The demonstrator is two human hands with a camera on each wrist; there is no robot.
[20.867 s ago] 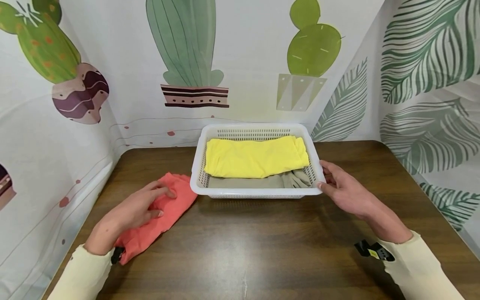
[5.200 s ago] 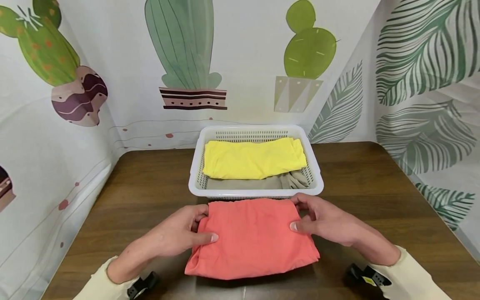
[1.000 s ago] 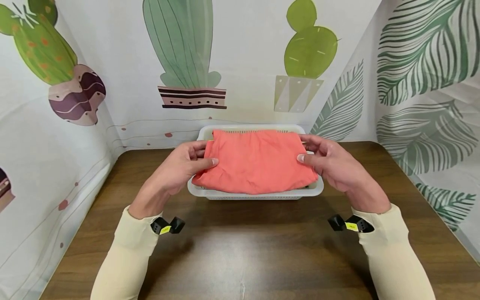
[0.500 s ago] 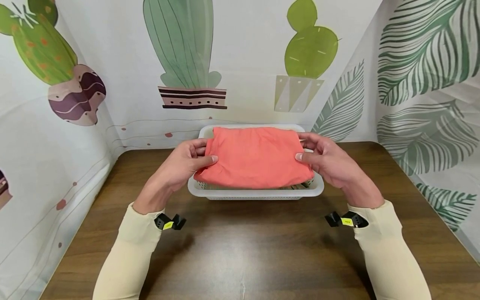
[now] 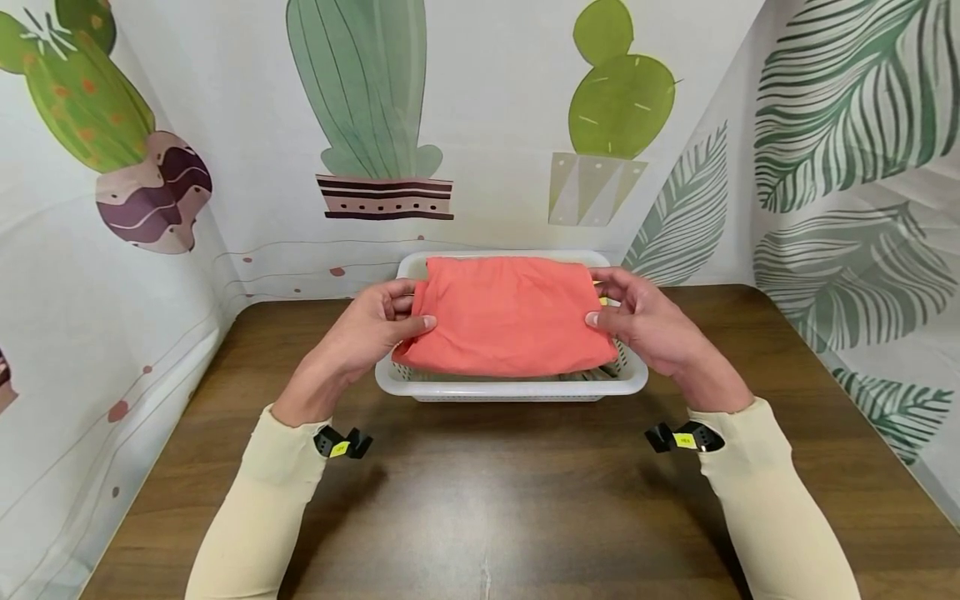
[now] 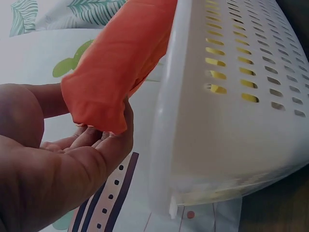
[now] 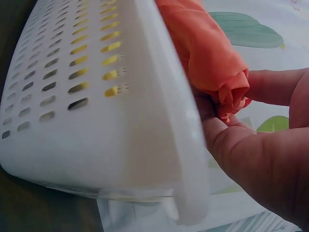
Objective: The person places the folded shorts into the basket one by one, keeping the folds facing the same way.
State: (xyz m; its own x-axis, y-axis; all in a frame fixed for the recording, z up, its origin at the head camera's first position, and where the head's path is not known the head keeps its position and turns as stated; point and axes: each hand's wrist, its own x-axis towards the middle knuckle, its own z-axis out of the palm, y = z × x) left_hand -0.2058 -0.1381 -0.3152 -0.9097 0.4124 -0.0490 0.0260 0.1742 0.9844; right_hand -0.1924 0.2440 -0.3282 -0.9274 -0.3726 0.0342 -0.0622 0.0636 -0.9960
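A folded coral-red cloth (image 5: pixel 510 317) hangs over the white plastic basket (image 5: pixel 510 388), covering most of its opening. My left hand (image 5: pixel 375 321) pinches the cloth's left end, thumb on top and fingers underneath. At the right end, my right hand (image 5: pixel 641 321) grips it the same way. Both wrist views show the cloth (image 6: pixel 108 72) held at the height of the basket's rim (image 7: pixel 178 121) or above it. Inside the basket, a sliver of yellow cloth (image 5: pixel 602 298) and a bit of grey cloth (image 5: pixel 588 375) show; the rest is hidden under the coral one.
The basket stands near the back of a brown wooden table (image 5: pixel 487 500), close to a white wall hanging (image 5: pixel 495 125) printed with cacti and leaves. Small black cameras (image 5: pixel 341 442) sit on both wrists, below cream sleeves.
Earlier the coral-red cloth lay on the table left of the basket, then was held in front of it. Now both hands hold it over the basket, the right hand slightly further left than a second ago.
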